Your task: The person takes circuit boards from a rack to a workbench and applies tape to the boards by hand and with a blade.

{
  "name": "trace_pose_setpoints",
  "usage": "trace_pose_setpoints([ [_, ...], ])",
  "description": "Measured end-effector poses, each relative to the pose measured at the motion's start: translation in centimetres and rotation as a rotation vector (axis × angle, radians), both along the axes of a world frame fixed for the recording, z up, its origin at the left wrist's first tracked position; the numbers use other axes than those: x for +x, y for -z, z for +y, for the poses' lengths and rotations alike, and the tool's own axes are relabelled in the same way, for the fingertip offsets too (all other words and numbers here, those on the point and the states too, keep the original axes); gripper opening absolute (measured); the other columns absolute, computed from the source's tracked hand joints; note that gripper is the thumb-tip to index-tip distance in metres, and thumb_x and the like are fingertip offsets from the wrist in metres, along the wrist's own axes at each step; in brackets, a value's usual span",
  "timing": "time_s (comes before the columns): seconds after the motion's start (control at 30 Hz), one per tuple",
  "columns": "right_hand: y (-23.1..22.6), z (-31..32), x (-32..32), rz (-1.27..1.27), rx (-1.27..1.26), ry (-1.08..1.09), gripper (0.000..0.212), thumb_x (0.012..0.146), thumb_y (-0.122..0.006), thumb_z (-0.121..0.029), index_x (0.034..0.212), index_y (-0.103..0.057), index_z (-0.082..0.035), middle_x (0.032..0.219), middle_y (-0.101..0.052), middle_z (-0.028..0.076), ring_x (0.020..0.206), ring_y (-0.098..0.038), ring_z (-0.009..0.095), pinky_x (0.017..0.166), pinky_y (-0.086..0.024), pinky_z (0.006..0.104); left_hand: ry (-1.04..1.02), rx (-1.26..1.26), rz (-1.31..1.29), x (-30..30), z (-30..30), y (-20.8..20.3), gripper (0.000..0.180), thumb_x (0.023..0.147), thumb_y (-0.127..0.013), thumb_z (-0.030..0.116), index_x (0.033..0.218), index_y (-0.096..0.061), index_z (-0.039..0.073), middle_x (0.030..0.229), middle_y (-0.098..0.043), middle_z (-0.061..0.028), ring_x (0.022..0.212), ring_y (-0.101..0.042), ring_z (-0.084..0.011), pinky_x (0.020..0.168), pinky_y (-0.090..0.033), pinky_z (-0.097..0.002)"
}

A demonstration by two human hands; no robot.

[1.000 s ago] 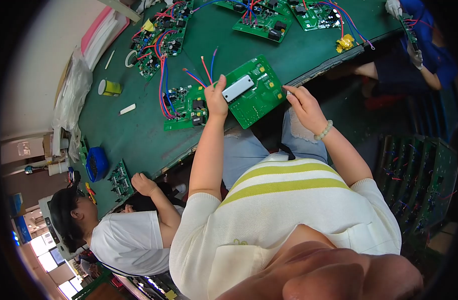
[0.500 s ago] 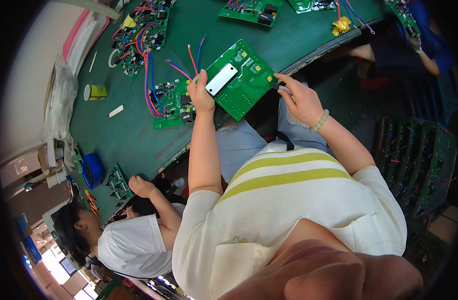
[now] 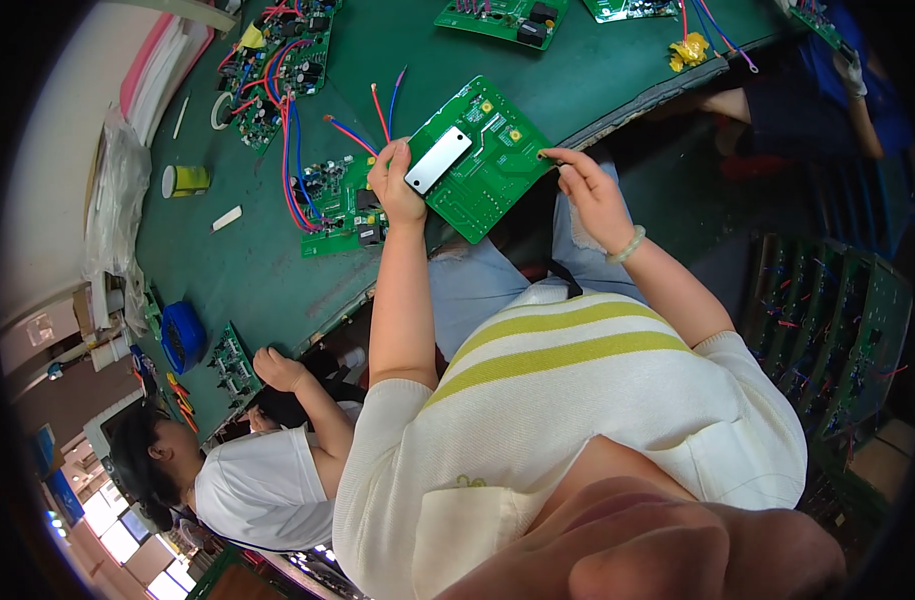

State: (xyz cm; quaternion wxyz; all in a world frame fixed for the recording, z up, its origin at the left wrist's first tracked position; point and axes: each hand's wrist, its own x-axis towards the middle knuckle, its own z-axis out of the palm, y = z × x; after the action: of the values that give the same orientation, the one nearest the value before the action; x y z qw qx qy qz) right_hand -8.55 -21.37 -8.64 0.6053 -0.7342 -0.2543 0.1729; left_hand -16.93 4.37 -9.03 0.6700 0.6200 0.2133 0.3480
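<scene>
My left hand (image 3: 398, 188) grips the left corner of a green circuit board (image 3: 497, 175), held tilted above the table's front edge. A flat silver metal plate (image 3: 438, 160) with a hole near each end lies on the board's face, next to my left thumb. My right hand (image 3: 595, 195) is closed at the board's right corner, index fingertip on it. Something small and dark sits between its fingers, too hidden to name. Yellow square pads (image 3: 515, 135) show near that edge. A second circuit board (image 3: 337, 205) with red and blue wires lies behind my left hand.
Wired boards (image 3: 287, 75) lie at the back left of the green table (image 3: 247, 290). A yellow-green tin (image 3: 186, 180), a white strip (image 3: 227, 218) and a blue round container (image 3: 183, 338) stand leftward. A co-worker (image 3: 267, 480) sits at left; racked boards (image 3: 817, 330) stand at right.
My right hand has shifted slightly left, and its index finger now covers the corner pad that showed before. The dark thing in its fingers shows less. The board has barely moved.
</scene>
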Motion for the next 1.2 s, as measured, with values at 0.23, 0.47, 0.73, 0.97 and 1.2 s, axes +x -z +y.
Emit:
trace_pose_setpoints([
  [0.23, -4.1, 0.9, 1.0, -0.551, -0.086, -0.006, 0.032, 0.092, -0.057, -0.011, 0.123, -0.059, -0.015, 0.074, -0.049, 0.008, 0.06, -0.053, 0.019, 0.055, -0.045, 0.0277, 0.013, 0.035, 0.001, -0.2, -0.4, -0.8, 0.028, 0.092, -0.058, 0.022, 0.092, -0.066, -0.005, 0.08, -0.063, -0.0036, 0.073, -0.054, -0.0105, 0.068, -0.04, -0.0239],
  [0.47, -3.6, 2.6, 1.4, -0.598, -0.458, -0.061, 0.031, 0.091, -0.058, -0.014, 0.121, -0.061, -0.02, 0.091, -0.052, 0.01, 0.068, -0.06, 0.026, 0.06, -0.05, 0.0358, 0.029, 0.03, 0.006, 0.1, -0.8, -1.1, 0.028, 0.093, -0.056, 0.021, 0.091, -0.066, -0.005, 0.078, -0.062, -0.0026, 0.073, -0.053, -0.0096, 0.066, -0.039, -0.0232],
  [0.73, -3.4, 2.0, 1.6, -0.483, -0.364, -0.14, 0.033, 0.092, -0.057, -0.019, 0.125, -0.057, -0.025, 0.094, -0.051, 0.009, 0.07, -0.063, 0.028, 0.062, -0.053, 0.039, 0.056, 0.075, 0.007, 0.2, -0.3, -0.9, 0.027, 0.093, -0.056, 0.02, 0.089, -0.065, -0.005, 0.076, -0.059, -0.0009, 0.07, -0.05, -0.0084, 0.063, -0.038, -0.0235],
  [0.97, -3.0, 2.5, 0.4, -0.541, -0.419, -0.047, 0.036, 0.091, -0.057, -0.015, 0.126, -0.058, -0.024, 0.09, -0.052, 0.008, 0.067, -0.059, 0.025, 0.06, -0.05, 0.0351, 0.091, 0.047, 0.01, 0.1, 0.0, -0.7, 0.025, 0.092, -0.057, 0.019, 0.089, -0.065, -0.005, 0.076, -0.058, -0.0002, 0.07, -0.049, -0.0076, 0.064, -0.037, -0.0228],
  [1.2, -1.1, 3.0, 0.9, -0.448, -0.257, 0.06, 0.029, 0.094, -0.054, -0.016, 0.121, -0.061, -0.025, 0.093, -0.052, 0.009, 0.069, -0.061, 0.027, 0.059, -0.051, 0.0368, 0.085, 0.066, -0.024, 0.5, 0.2, -0.3, 0.025, 0.091, -0.058, 0.019, 0.089, -0.064, -0.005, 0.075, -0.057, 0.0002, 0.07, -0.049, -0.0074, 0.063, -0.037, -0.0227],
])
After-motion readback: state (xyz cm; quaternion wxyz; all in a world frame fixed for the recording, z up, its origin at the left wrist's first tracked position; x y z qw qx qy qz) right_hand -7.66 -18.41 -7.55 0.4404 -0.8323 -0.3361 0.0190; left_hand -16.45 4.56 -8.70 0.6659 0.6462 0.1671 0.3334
